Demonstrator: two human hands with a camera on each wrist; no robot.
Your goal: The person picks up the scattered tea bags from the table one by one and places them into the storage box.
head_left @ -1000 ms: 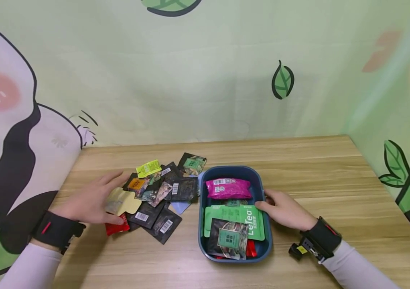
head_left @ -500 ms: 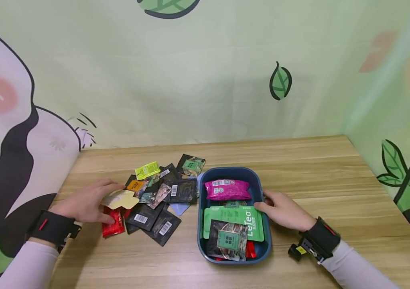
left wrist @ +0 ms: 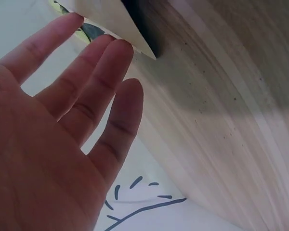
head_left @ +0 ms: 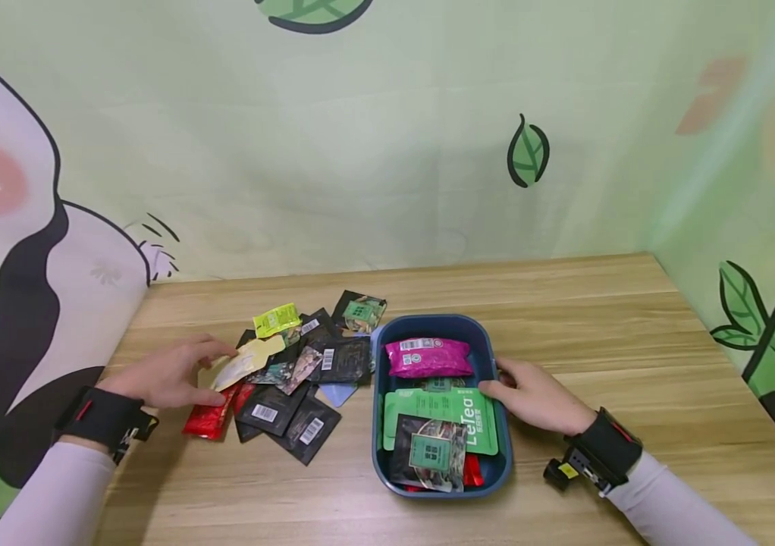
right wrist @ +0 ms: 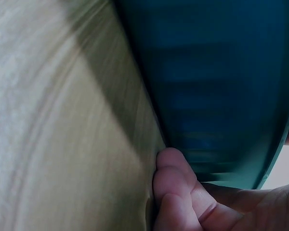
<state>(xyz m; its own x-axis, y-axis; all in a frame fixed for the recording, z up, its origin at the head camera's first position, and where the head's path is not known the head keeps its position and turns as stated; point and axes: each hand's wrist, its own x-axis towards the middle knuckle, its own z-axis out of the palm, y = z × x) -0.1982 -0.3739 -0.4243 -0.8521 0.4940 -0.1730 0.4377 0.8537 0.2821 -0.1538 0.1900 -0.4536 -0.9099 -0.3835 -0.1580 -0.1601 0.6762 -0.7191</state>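
My left hand (head_left: 169, 373) is at the left side of a pile of packets. Its fingertips touch the edge of a cream, wavy-edged packet (head_left: 251, 358), which is tilted up; the fingers look nearly straight in the left wrist view. The thumb lies by a red packet (head_left: 206, 422). With its thumb over the rim, my right hand (head_left: 534, 396) grips the right side of a dark blue plastic bin (head_left: 497, 469); its other fingers press against the outer wall (right wrist: 197, 96). Inside are a pink packet (head_left: 428, 358), a green LeTea pouch (head_left: 428, 406) and a black sachet (head_left: 428, 455).
Black sachets (head_left: 309, 431) with barcodes overlap between the left hand and the bin. A yellow-green packet (head_left: 276, 320) tops the pile's far side, and another black sachet (head_left: 360, 309) lies behind. A printed cloth (head_left: 374, 167) hangs past the wooden table (head_left: 578, 303).
The cream packet has shifted right and tilted up against the left fingertips. The red packet has slid slightly left, towards the table's front. The right hand and bin have stayed put.
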